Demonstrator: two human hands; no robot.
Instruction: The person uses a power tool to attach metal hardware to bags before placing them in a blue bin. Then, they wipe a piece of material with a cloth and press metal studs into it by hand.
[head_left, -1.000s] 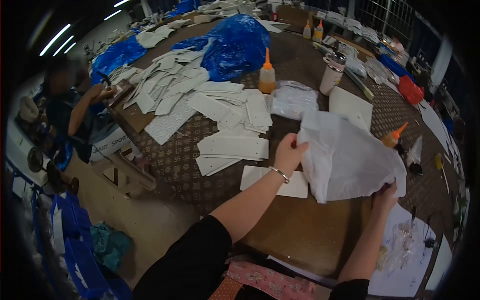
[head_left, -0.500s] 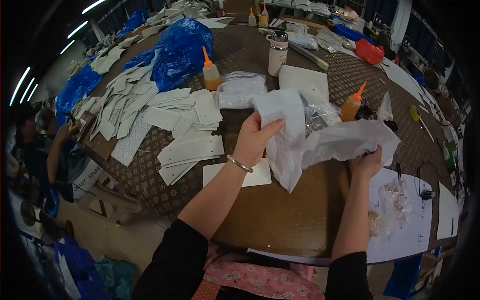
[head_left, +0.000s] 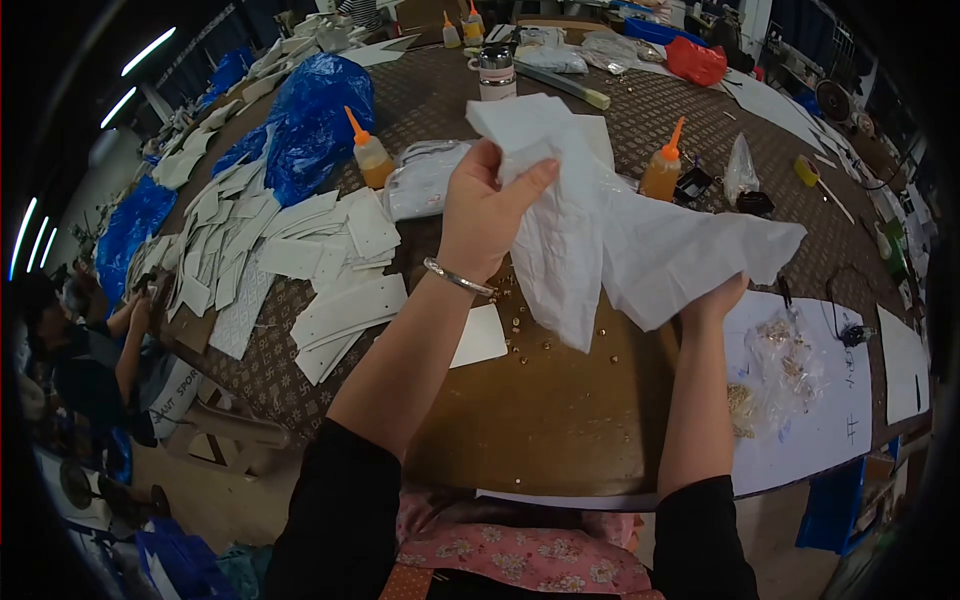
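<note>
A crumpled sheet of thin white material (head_left: 660, 250) hangs between my two hands above the brown board (head_left: 560, 430). My left hand (head_left: 490, 205), with a silver bracelet at its wrist, pinches the upper left part between thumb and fingers. Below the right part, my right hand (head_left: 715, 300) grips the lower edge, its fingertips mostly hidden by the sheet. Small gold-coloured pieces (head_left: 522, 345) lie scattered on the board under the sheet. A white card (head_left: 480, 337) lies flat beside them, partly behind my left forearm.
White cut pieces (head_left: 350, 305) and blue plastic (head_left: 320, 120) cover the left side. Glue bottles (head_left: 372, 150) (head_left: 662, 165) and a flask (head_left: 496, 75) stand beyond my hands. A clear bag (head_left: 785, 355) lies on paper at right. Another person (head_left: 90, 350) works at far left.
Both hands have risen slightly, and the sheet is spread wider. Gold-coloured pieces now show on the board beneath it. The camera view has shifted, moving the table items left in the picture.
</note>
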